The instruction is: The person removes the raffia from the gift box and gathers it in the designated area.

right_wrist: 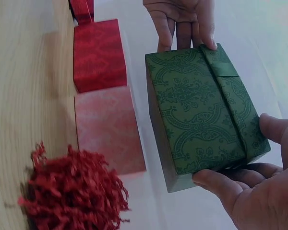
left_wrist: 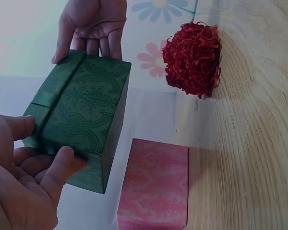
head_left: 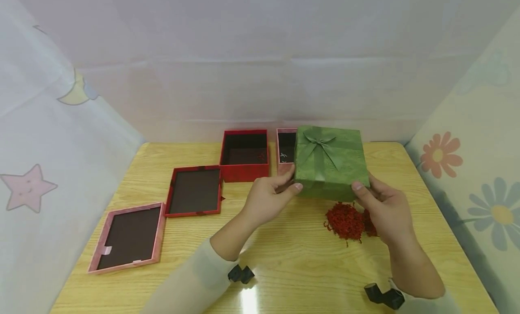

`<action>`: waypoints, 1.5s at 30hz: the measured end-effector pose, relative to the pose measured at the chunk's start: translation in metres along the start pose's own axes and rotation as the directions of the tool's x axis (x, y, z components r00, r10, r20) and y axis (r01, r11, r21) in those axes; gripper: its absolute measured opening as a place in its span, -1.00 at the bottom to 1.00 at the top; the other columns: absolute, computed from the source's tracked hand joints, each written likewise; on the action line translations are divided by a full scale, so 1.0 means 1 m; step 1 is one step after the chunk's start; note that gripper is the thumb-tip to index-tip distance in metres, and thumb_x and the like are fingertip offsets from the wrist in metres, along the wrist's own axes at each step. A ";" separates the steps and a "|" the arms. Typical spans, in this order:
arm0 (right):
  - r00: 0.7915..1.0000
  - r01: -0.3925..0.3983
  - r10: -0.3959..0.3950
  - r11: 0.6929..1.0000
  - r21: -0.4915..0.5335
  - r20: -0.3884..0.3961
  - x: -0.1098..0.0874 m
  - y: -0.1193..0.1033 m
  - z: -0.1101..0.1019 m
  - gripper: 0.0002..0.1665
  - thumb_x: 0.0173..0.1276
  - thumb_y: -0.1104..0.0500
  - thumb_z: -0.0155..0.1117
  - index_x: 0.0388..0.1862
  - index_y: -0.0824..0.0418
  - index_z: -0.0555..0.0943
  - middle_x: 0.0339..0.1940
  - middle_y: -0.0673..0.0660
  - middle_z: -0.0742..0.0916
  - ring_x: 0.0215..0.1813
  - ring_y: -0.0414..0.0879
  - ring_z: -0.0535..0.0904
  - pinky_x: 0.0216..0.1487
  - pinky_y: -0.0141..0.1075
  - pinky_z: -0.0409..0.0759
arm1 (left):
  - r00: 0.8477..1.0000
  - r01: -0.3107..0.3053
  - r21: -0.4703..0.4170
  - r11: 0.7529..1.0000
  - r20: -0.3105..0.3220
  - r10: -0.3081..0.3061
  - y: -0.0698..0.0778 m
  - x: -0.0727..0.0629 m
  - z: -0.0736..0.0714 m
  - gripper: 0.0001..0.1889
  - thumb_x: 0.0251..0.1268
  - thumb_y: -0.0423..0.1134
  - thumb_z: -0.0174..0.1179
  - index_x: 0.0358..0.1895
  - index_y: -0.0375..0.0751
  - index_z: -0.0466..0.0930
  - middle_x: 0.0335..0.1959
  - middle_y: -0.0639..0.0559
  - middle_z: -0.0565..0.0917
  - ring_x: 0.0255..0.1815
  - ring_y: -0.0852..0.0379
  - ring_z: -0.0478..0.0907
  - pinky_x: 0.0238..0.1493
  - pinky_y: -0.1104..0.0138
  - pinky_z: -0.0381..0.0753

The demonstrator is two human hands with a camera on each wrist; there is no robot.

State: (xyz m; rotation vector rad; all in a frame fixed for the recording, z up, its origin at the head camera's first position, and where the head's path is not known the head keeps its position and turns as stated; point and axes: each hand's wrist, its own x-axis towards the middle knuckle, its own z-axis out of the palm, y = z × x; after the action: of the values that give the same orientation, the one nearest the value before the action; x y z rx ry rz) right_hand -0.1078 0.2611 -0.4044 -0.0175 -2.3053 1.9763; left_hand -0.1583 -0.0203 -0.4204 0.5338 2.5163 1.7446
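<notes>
A green patterned gift box (head_left: 331,158) with a ribbon bow on its lid is held up above the table between both hands. My left hand (head_left: 270,199) grips its left side, thumb at the near corner. On the opposite side my right hand (head_left: 387,210) holds it, thumb at the front edge and fingers underneath. Both wrist views show air between the green gift box (left_wrist: 81,100) and the wooden table. Just below it in the head view lies a heap of red shredded paper (head_left: 345,221), partly covered by the right hand.
Behind stands an open red box (head_left: 243,171) with a dark inside. Beside it, an open pink box (head_left: 286,147) is partly hidden by the green one. At the left, a red lid (head_left: 195,191) and a pink lid (head_left: 130,237) lie with their dark insides up on the table (head_left: 284,269).
</notes>
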 end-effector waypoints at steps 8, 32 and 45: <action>0.998 -0.001 -0.001 0.999 0.035 0.059 -0.005 0.000 0.020 -0.29 0.53 0.10 0.35 0.54 0.28 0.37 0.45 0.29 0.52 0.25 -0.32 0.62 0.15 -0.41 0.64 | 0.999 0.045 -0.012 0.999 -0.010 -0.045 -0.006 -0.021 -0.022 -0.47 0.41 0.06 0.36 0.39 0.13 0.54 0.24 0.19 0.66 0.11 0.31 0.68 -0.18 0.37 0.75; 0.978 -0.030 0.028 1.000 0.006 0.205 -0.030 0.026 0.071 -0.26 0.44 0.05 0.46 0.49 0.24 0.45 0.41 0.14 0.59 0.32 -0.07 0.60 0.16 -0.31 0.66 | 0.973 0.226 -0.158 0.961 -0.009 -0.230 -0.036 -0.095 -0.063 -0.43 0.28 0.07 0.48 0.34 0.10 0.61 0.34 0.20 0.58 0.32 0.07 0.56 0.16 0.30 0.66; 0.947 -0.155 0.140 0.988 0.029 0.291 -0.032 0.047 0.086 -0.19 0.36 0.02 0.53 0.48 0.27 0.45 0.42 0.20 0.56 0.35 0.05 0.58 0.22 -0.23 0.64 | 0.939 0.339 -0.156 0.928 -0.004 -0.344 -0.060 -0.114 -0.066 -0.39 0.17 0.04 0.55 0.31 0.05 0.64 0.31 0.14 0.60 0.37 0.02 0.53 0.27 0.24 0.57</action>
State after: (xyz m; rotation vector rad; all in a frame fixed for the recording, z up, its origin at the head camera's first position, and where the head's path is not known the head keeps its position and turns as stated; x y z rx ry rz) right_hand -0.0860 0.1816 -0.4663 0.1130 -2.4920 2.2449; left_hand -0.0807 -0.1322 -0.4697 0.0525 2.2910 1.7965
